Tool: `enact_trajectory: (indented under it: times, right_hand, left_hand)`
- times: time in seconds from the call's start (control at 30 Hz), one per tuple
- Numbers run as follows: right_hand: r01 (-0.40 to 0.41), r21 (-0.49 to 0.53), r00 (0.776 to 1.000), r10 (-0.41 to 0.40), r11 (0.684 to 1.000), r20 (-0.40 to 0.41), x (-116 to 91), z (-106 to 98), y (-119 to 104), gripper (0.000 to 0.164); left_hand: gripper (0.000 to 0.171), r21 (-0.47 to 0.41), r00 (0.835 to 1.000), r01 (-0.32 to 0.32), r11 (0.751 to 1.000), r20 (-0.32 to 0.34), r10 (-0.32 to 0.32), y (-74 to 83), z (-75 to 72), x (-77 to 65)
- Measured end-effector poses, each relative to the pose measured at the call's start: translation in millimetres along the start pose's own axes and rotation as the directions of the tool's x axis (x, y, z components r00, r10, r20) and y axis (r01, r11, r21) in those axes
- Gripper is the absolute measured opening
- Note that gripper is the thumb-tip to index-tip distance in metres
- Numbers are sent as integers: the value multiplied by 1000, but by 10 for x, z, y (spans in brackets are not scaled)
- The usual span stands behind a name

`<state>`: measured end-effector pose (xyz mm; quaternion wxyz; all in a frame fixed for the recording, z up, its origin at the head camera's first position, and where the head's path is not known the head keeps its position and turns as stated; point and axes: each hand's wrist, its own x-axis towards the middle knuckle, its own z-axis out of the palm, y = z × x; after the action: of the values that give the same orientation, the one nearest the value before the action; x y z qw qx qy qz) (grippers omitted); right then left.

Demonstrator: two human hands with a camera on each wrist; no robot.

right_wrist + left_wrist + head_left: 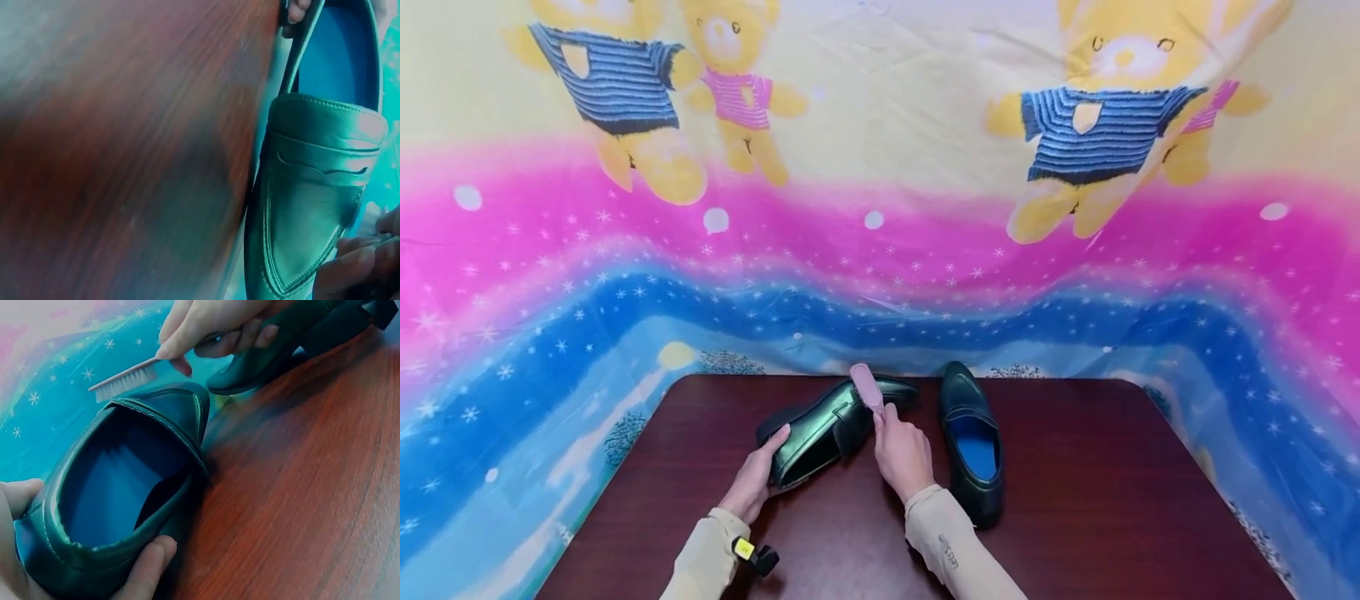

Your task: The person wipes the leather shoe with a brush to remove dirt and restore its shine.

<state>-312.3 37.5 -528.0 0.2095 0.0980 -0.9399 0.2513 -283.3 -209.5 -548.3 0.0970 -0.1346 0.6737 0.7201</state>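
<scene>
A dark green loafer (pixel 808 437) is tilted over the table, its opening turned toward me. My left hand (pixel 754 479) grips it at the heel, with fingers (pixel 149 565) on one side and the thumb on the other. My right hand (pixel 904 450) holds a pale pink brush (pixel 867 388) by its handle. In the left wrist view, the white bristles (pixel 128 381) point down beside the loafer's front; whether they touch it I cannot tell. The right wrist view shows the penny strap (pixel 325 159) and blue insole. The matching loafer (pixel 958 408) stands upright right of my right hand.
The dark red-brown wooden table (pixel 1075 483) has rounded far corners. Behind it and along both sides hangs a curtain (pixel 880 275) printed with bears and snowflakes. A black device with a yellow label (pixel 744 548) is strapped at the left wrist.
</scene>
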Motion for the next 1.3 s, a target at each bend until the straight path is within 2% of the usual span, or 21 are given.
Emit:
enact_trajectory:
  times: [0.17,0.33,0.53,0.67,0.77,0.9,1.0,1.1,1.2,1.3]
  right_hand:
    - [30,29,999,-31,999,20,1,38,-82,22]
    - [11,25,999,-12,1000,43,-11,88,-91,19]
    - [-114,10,993,114,993,6,-28,132,34,16]
    - [-211,25,977,212,977,-26,-26,139,130,18]
    - [-285,27,958,286,958,-21,-2,128,185,22]
    - [-334,34,942,334,942,-8,58,79,202,24]
    - [-265,65,964,266,962,-16,76,30,128,23]
    - [-122,89,992,123,989,-5,62,-5,6,22]
    - [-15,96,1000,13,995,25,30,-6,-101,22]
    - [30,81,998,-34,996,44,13,5,-131,21]
  left_hand:
    - [81,12,1000,-18,1000,21,18,2,-57,-106]
    - [80,-5,1000,-18,1000,4,18,-1,-115,-181]
    - [89,-41,1000,-6,999,-23,5,32,-110,-190]
    - [86,-43,1000,-5,999,-31,4,51,-107,-201]
    - [85,-36,1000,-4,999,-29,3,74,-94,-200]
    - [91,-39,999,10,999,-31,-11,120,-61,-180]
    - [89,-45,1000,9,999,-29,-10,121,-63,-182]
    - [85,-47,1000,-2,999,-28,1,109,-82,-188]
    - [85,-44,1000,-9,999,-24,8,99,-90,-192]
    - [83,-51,1000,-15,999,-20,14,82,-67,-189]
